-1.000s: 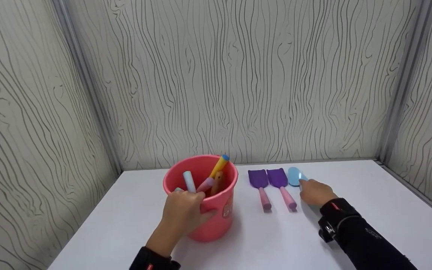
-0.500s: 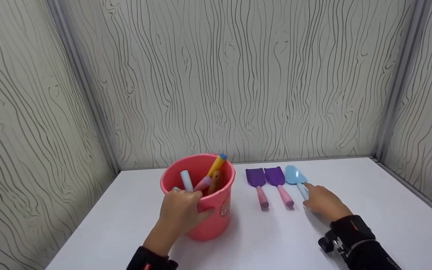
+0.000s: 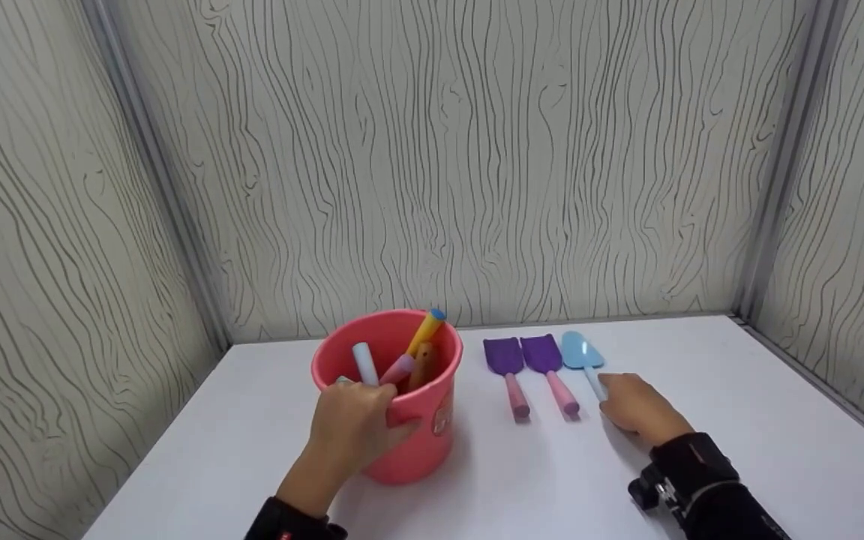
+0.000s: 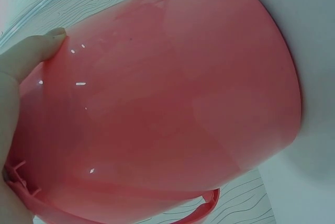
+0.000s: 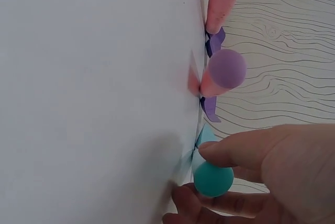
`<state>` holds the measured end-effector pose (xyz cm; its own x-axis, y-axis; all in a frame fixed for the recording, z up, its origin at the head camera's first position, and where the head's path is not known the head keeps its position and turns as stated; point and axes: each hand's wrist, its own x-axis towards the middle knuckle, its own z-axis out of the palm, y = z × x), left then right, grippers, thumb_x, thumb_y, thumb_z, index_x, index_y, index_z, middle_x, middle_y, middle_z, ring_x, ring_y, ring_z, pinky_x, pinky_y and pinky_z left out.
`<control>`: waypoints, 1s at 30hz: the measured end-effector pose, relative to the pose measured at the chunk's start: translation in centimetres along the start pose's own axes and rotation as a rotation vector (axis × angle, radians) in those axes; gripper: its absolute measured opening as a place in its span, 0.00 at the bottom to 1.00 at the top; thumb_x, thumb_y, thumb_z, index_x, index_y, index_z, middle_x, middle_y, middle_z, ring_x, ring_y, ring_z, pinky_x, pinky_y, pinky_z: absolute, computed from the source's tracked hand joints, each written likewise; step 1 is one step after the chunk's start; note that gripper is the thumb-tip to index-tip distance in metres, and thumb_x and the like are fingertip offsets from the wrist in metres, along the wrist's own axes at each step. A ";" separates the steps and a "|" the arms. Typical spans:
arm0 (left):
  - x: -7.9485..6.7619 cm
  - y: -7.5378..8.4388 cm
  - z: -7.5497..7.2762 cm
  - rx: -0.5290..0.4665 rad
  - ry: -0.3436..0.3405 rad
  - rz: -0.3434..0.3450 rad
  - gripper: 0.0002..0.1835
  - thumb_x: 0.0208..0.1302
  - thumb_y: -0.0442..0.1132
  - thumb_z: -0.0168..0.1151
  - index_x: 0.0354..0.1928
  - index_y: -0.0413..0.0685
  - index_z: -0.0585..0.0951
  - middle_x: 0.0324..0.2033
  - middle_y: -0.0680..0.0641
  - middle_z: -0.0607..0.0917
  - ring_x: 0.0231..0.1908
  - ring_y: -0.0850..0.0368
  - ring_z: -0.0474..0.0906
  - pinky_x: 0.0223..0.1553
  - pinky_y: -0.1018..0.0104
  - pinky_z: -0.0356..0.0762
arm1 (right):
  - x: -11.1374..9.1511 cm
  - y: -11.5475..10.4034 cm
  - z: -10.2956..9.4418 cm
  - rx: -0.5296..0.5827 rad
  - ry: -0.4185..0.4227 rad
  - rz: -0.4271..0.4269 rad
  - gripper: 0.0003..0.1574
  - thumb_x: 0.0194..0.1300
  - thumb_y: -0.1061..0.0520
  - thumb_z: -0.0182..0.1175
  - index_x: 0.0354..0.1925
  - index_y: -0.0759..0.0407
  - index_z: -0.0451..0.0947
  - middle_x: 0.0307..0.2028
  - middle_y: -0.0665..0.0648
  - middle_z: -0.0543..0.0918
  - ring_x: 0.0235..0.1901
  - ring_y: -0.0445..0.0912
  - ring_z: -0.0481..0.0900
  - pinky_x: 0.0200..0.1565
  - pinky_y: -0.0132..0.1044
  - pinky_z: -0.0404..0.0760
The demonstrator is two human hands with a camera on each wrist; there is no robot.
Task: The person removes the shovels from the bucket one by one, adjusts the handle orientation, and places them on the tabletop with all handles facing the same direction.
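Observation:
My left hand [image 3: 349, 427] grips the near rim of a pink bucket [image 3: 417, 450]; its thumb lies along the outside wall in the left wrist view. At the right, my right hand [image 3: 642, 409] pinches the handle of a light blue toy shovel [image 3: 580, 350], which lies on the table with its blade toward the back wall. The right wrist view shows the thumb [image 5: 222, 153] on the handle, near its round teal end [image 5: 213, 180], and fingers on the other side. Left of this shovel lie two purple shovels with pink handles, one [image 3: 542, 352] beside the other [image 3: 505, 356].
Inside the bucket stand a yellow handle with a blue end [image 3: 426, 332], a light blue handle [image 3: 364, 364], a pink one [image 3: 399, 369] and a brown piece [image 3: 421, 365]. Wood-patterned panels [image 3: 477, 165] enclose the white table [image 3: 252, 442] at the back and sides.
My right hand has moved from near the light blue shovel's blade back along its handle, and the shovel has turned nearly in line with the purple ones. My left hand stays on the bucket.

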<state>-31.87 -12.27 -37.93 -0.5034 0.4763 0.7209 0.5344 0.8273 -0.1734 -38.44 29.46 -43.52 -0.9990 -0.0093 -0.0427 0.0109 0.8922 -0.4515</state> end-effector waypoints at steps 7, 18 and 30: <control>0.1 0.0 0.1 0.010 0.001 0.007 0.25 0.47 0.55 0.87 0.22 0.52 0.78 0.16 0.54 0.82 0.15 0.59 0.79 0.28 0.66 0.86 | 0.3 0.3 0.3 -0.009 0.009 -0.015 0.36 0.75 0.66 0.55 0.74 0.80 0.60 0.72 0.85 0.63 0.73 0.78 0.61 0.72 0.71 0.61; 0.0 0.0 0.0 0.000 -0.005 0.009 0.23 0.48 0.55 0.87 0.24 0.50 0.81 0.17 0.53 0.84 0.17 0.58 0.81 0.30 0.65 0.88 | 0.3 0.1 0.2 0.011 -0.005 0.002 0.36 0.76 0.64 0.55 0.75 0.79 0.59 0.73 0.84 0.61 0.74 0.78 0.57 0.72 0.72 0.59; 0.0 -0.1 0.0 0.005 -0.019 -0.013 0.27 0.48 0.56 0.86 0.20 0.53 0.75 0.13 0.54 0.77 0.13 0.61 0.72 0.24 0.69 0.80 | 0.2 0.2 0.2 -0.020 0.008 -0.036 0.36 0.75 0.64 0.56 0.74 0.79 0.61 0.71 0.85 0.65 0.71 0.76 0.66 0.71 0.70 0.66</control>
<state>-31.86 -12.34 -37.93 -0.5232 0.4711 0.7102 0.5245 0.8348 -0.1674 -38.66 29.59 -43.78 -0.9991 -0.0383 -0.0197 -0.0259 0.9003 -0.4346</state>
